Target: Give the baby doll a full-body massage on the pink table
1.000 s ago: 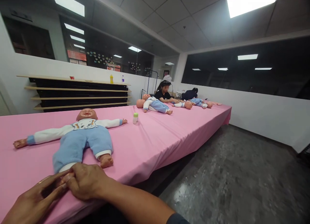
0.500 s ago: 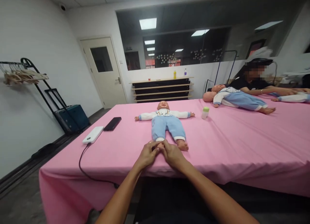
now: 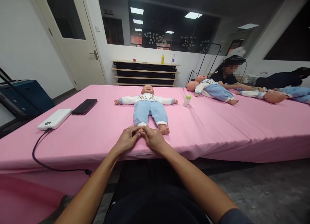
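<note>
A baby doll in a white top and light blue trousers lies face up on the pink-covered table, arms stretched out sideways, its feet towards me. Both my hands are at its foot on the left side of the view. My left hand is closed round that foot from the left, while my right hand grips it from the right. Between my fingers only the toes show; most of the foot is hidden. The doll's other foot rests free beside my right hand.
A small bottle with a green cap stands right of the doll. On the left lie a black phone and a white power bank with a cable. More dolls lie at the right, where a person leans over the table.
The view has swung right and tilted down, so the scene sits further left and higher. Both my hands stay on the same foot of the doll.
</note>
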{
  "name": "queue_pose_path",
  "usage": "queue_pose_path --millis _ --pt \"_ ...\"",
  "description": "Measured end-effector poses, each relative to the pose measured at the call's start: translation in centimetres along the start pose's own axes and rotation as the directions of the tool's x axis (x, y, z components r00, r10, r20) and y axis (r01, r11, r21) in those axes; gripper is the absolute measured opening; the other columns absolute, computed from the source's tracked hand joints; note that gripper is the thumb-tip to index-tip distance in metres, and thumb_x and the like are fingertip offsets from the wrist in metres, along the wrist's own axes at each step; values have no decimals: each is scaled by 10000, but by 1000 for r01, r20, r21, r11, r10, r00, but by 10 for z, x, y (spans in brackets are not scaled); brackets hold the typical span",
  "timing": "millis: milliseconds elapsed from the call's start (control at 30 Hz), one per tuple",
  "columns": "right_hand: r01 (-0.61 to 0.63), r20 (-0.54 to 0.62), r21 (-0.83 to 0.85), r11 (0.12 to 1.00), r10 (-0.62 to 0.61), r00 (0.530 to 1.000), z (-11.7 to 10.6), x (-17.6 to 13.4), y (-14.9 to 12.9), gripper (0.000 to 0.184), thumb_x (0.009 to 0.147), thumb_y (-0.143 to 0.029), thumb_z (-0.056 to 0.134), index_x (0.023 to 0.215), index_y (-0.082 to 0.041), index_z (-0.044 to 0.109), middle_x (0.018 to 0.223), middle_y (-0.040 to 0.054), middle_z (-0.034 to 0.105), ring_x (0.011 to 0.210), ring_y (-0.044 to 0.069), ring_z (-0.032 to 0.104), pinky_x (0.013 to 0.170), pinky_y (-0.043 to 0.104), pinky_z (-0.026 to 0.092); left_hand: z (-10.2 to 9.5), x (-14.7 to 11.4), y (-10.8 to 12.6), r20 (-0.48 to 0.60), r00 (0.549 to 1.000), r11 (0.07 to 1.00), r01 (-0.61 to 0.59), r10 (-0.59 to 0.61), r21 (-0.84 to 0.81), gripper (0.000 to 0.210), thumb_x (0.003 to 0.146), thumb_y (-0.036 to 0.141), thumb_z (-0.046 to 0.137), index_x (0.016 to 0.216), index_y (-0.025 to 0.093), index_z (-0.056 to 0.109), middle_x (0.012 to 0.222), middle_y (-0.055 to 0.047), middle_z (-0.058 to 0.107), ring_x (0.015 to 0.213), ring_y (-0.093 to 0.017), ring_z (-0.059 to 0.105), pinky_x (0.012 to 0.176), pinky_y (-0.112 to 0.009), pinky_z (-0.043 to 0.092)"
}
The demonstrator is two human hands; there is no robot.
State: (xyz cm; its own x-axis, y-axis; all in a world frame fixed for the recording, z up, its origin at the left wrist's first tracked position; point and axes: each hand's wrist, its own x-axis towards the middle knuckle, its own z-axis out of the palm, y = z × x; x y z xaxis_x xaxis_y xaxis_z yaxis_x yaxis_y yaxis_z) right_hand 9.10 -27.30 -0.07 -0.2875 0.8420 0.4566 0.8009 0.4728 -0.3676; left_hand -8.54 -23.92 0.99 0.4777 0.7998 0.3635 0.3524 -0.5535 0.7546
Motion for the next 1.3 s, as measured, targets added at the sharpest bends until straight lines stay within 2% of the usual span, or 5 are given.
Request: queue_pose_path --millis 400,567,700,900,1300 --pt "64 -30 60 996 -62 998 -7 1 -8 308 967 -299 428 1247 -200 512 1062 62 651 933 175 604 833 260 415 0 -1 0 -29 1000 998 9 -7 56 351 823 312 571 1142 199 662 926 -29 674 832 -176 603 800 -300 477" --pt "-62 -49 -41 997 60 997 -3 3 -8 313 958 -444 457 1121 -190 537 941 58 664 825 186 617 727 251 387 4 -2 -2 -44 999 998 -6 9 61 371 814 301 573 1163 187 622 1046 -46 671 904 -177 606 833 -299 470" --pt "-134 -43 -89 987 131 990 -1 3 -6 367 992 -484 354 1136 -173 484 858 61 666 737 195 628 664 251 353 6 -3 1 -85 993 993 89 -82 77 462 820 402 595 1220 173 566 849 -17 664 703 -144 585 669 -263 476" --pt "-100 -38 -35 994 98 994 1 3 -1 300 1012 -413 342 1145 -163 441 834 59 670 716 182 633 617 234 332 7 -2 4 -42 999 999 -35 34 -9 406 892 348 512 1270 219 582 1213 -44 651 1066 -187 608 946 -308 454" --pt "70 -165 -108 992 -88 982 8 -1 5 282 1009 -292 348 959 -148 585 842 66 662 765 149 600 707 249 374 5 -2 -3 -27 1000 999 -6 5 -31 390 855 305 531 1209 190 647 1152 -46 695 1000 -210 652 913 -320 484"
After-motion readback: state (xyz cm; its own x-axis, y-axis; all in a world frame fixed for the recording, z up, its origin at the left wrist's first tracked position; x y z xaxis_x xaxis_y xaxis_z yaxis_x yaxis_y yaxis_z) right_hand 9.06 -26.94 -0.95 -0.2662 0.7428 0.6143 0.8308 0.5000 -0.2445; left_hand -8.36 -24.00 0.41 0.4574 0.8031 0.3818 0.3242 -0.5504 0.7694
